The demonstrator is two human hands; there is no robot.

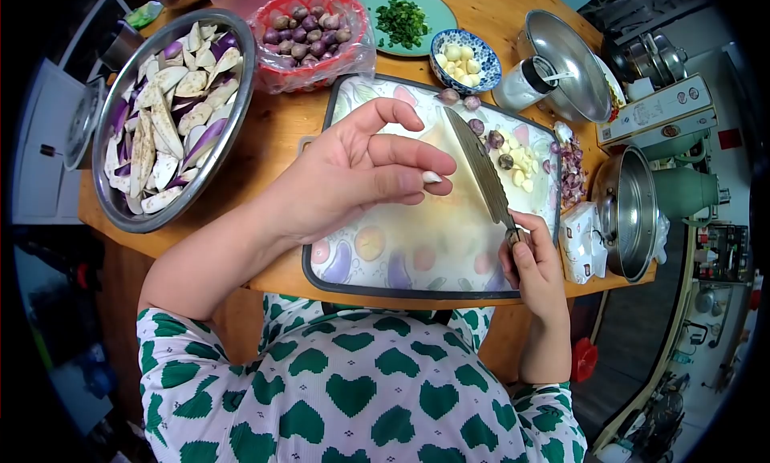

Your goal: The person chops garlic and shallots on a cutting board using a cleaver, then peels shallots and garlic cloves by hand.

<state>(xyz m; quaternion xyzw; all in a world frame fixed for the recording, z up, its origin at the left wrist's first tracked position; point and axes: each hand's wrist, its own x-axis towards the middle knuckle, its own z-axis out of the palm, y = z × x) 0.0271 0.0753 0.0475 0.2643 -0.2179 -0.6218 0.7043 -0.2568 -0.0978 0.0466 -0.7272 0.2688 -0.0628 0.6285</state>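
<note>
My left hand (377, 158) is raised over the cutting board (361, 258), pinching a small white garlic clove (431, 177) between thumb and fingers. In my right hand (533, 262) is the handle of a kitchen knife (481, 166), its blade tilted up and away from me above the board. Beyond the blade, a group of peeled cloves (525, 162) lies on the board, with several purple unpeeled bulbs (476, 127) around it. A pile of purple and white skins (571, 170) sits at the board's right edge.
A steel bowl of cut eggplant (172, 134) stands left. Behind the board are a red basket (265, 78) of purple bulbs, a green plate (441, 14) of chopped greens and a patterned bowl (491, 56) of peeled garlic. A jar (517, 86), strainer (569, 62), tissue pack (581, 242) and steel pot (634, 214) line the right.
</note>
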